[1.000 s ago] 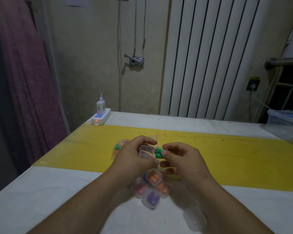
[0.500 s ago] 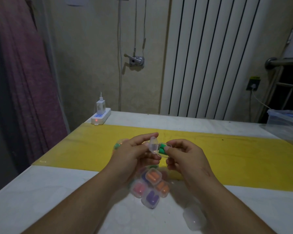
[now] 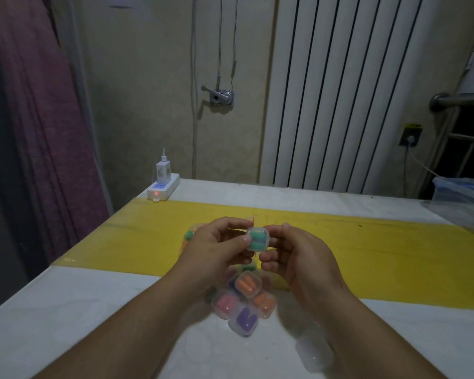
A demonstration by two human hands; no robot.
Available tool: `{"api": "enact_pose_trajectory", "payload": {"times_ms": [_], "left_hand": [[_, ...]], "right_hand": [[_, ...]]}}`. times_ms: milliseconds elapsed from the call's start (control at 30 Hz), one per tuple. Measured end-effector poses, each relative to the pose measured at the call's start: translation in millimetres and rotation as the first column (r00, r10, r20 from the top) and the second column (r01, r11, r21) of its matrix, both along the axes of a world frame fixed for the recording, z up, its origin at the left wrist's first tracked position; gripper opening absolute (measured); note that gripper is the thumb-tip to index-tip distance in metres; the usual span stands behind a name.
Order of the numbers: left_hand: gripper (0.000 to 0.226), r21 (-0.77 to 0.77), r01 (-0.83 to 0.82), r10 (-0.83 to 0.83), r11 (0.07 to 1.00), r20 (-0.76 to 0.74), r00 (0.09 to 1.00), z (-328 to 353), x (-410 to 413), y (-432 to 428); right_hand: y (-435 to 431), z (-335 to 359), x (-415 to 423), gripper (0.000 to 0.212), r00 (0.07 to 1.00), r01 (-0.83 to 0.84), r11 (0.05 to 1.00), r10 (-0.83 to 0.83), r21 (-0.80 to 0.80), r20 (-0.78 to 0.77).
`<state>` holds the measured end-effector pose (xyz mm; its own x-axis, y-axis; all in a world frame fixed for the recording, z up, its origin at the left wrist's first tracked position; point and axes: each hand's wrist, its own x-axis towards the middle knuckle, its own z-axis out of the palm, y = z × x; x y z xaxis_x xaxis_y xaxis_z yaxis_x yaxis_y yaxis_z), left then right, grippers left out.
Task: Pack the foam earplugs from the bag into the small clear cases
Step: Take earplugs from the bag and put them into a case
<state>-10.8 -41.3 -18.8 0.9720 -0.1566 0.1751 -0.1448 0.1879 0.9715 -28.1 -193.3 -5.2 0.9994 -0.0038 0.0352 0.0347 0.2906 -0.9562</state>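
Several filled cases (image 3: 244, 299) lie piled on the worktop (image 3: 93, 310), our left hand (image 3: 216, 250) and right hand (image 3: 298, 255) pinch a green-filled case (image 3: 257, 238) just above them, and an empty case (image 3: 314, 351) and the bag (image 3: 190, 236) remain to do.

White surface (image 3: 66, 310) crossed by a broad yellow band (image 3: 381, 255); at its far left corner a white power strip (image 3: 163, 188) with a red light showing, a white charger (image 3: 163, 169) plugged upright into it. Behind: white ribbed radiator (image 3: 353, 91), metal lever fitting (image 3: 220, 97) on the beige wall, thin cords (image 3: 194, 105) hanging beside it, purple curtain (image 3: 39, 119) at left. At right: wall socket (image 3: 409, 136) with a cable plugged in, metal rail (image 3: 460, 99), and a clear plastic container (image 3: 460, 192) at the surface's far edge.
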Motion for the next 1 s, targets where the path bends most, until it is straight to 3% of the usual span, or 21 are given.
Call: {"api": "enact_pose_trajectory", "payload": {"times_ms": [100, 200, 333, 533, 667, 767, 1000], "left_hand": [[0.021, 0.027, -0.033, 0.032, 0.999, 0.028, 0.999, -1, 0, -1], [0.023, 0.058, -0.053, 0.049, 0.997, 0.056, 0.997, -1, -1, 0], [0.022, 0.079, -0.063, 0.058, 0.995, 0.065, 0.996, -1, 0, 0], [0.024, 0.152, -0.273, 0.255, 0.950, 0.130, 0.958, 1, 4, 5], [0.026, 0.120, -0.342, 0.326, 0.932, 0.135, 0.936, 2, 7, 8], [0.025, 0.090, -0.369, 0.354, 0.925, 0.151, 0.923, 4, 9, 12], [0.024, 0.098, -0.377, 0.360, 0.921, 0.155, 0.920, 2, 10, 13]], "right_hand": [[-3, -4, 2, 0.041, 1.000, 0.025, 0.990, -0.024, -0.141, 0.009], [-5, -7, 2, 0.029, 0.997, 0.063, 0.958, -0.051, -0.279, 0.050], [-3, -9, 2, 0.008, 0.993, 0.094, 0.954, -0.069, -0.286, 0.096], [-13, -8, 8, 0.010, 0.974, 0.207, 0.949, -0.178, -0.236, 0.138], [-18, -6, 9, 0.005, 0.947, 0.301, 0.892, -0.240, -0.337, 0.213], [-23, -3, 10, 0.004, 0.929, 0.343, 0.880, -0.265, -0.329, 0.259], [-32, -2, 9, 0.007, 0.980, 0.195, 0.769, -0.135, -0.609, 0.144]]}}
